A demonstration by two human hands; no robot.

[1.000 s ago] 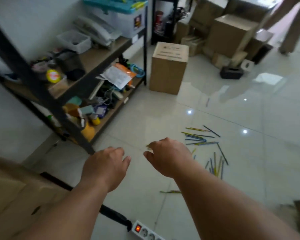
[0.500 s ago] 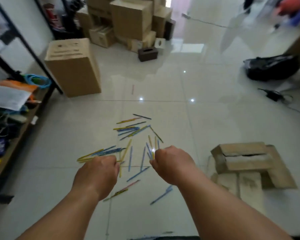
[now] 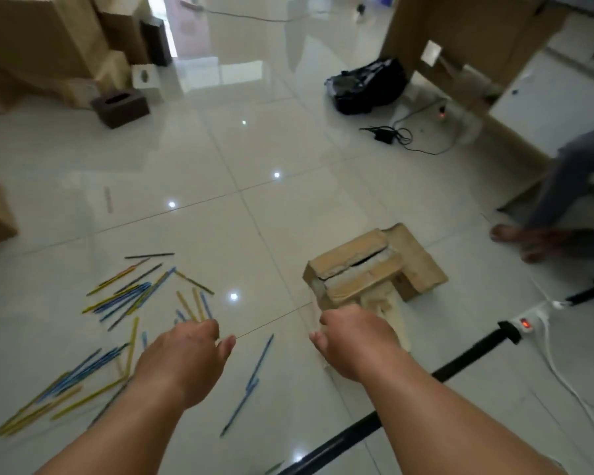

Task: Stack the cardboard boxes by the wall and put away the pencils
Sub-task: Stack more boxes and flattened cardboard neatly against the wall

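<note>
Empty and loose, the left hand (image 3: 186, 351) and right hand (image 3: 354, 341) hang low, pencils (image 3: 131, 296) lie at 8 o'clock, the cardboard box (image 3: 357, 265) at 4 o'clock, and a foot may slip on a pencil.

The single view comes from a wide-angle camera on the person's head, facing forward and steeply down at the tiled floor (image 3: 271, 207), so both forearms rise from the bottom edge and the left hand (image 3: 186, 358) and right hand (image 3: 354, 341) sit close to the lens. The scattered pencils (image 3: 127, 298) lie left of and around the left hand, the small cardboard box (image 3: 357, 265) just beyond the right hand. Far past both hands, the piled cardboard boxes (image 3: 38, 32) and a black bag (image 3: 367, 85) sit near the top edge.
</note>
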